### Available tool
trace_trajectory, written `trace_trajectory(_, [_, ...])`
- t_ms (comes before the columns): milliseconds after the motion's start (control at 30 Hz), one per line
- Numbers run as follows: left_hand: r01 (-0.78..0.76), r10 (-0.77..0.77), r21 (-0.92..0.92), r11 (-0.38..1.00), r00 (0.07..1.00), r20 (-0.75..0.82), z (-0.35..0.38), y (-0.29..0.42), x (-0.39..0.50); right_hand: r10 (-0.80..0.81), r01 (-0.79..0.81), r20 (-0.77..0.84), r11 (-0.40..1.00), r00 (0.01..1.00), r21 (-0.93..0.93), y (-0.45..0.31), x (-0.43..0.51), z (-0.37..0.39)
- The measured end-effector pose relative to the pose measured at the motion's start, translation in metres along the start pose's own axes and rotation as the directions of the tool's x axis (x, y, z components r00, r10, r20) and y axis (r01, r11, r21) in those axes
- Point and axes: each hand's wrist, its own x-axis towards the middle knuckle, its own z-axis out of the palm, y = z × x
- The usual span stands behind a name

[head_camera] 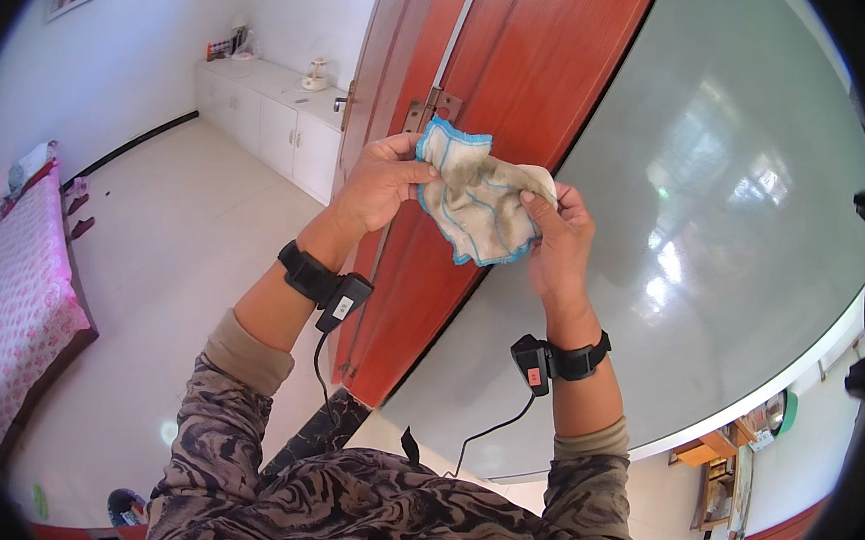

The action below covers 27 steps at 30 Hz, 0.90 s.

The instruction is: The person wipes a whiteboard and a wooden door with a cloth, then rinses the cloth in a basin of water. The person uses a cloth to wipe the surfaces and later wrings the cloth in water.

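Observation:
A white cleaning cloth with blue stitched edges and grey-brown stains is held up between my two hands. My left hand pinches its upper left side between thumb and fingers. On the other side, my right hand grips the cloth's right edge, thumb on top. The cloth is crumpled and partly spread. Behind it stands a red-brown wooden door with metal hinges. A black strap with a small cabled device sits on each wrist.
A large glossy grey panel stands close on the right. At the left are a bed with a pink patterned cover and a low white cabinet. A dark marble threshold crosses the floor. Wooden shelving is at lower right.

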Motion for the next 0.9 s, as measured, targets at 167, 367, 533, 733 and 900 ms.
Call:
trace_trajectory(167, [-0.06,0.058,0.16,0.985,0.998,0.017,0.0,-0.003,0.006,-0.073,0.075,0.029,0.994,0.997,-0.083,-0.011,0.001,-0.001])
trace_trajectory(367, [-0.063,0.067,0.047,0.997,0.994,-0.086,-0.011,-0.019,0.01,-0.026,0.026,0.008,0.999,1.0,-0.019,-0.015,0.005,-0.011])
trace_trajectory(533, [-0.013,-0.007,-0.18,0.984,0.994,-0.113,-0.007,-0.033,0.01,-0.248,0.251,0.039,0.962,0.968,-0.106,-0.007,0.021,-0.012])
trace_trajectory(733, [-0.261,0.225,-0.28,0.924,0.962,-0.154,0.013,-0.035,0.04,-0.366,0.395,0.151,0.867,0.918,-0.304,-0.027,0.062,-0.017])
trace_trajectory(900, [-0.107,0.086,-0.06,0.992,0.956,-0.28,0.005,-0.052,0.067,-0.44,0.386,0.136,0.549,0.888,-0.742,-0.026,0.073,-0.021])
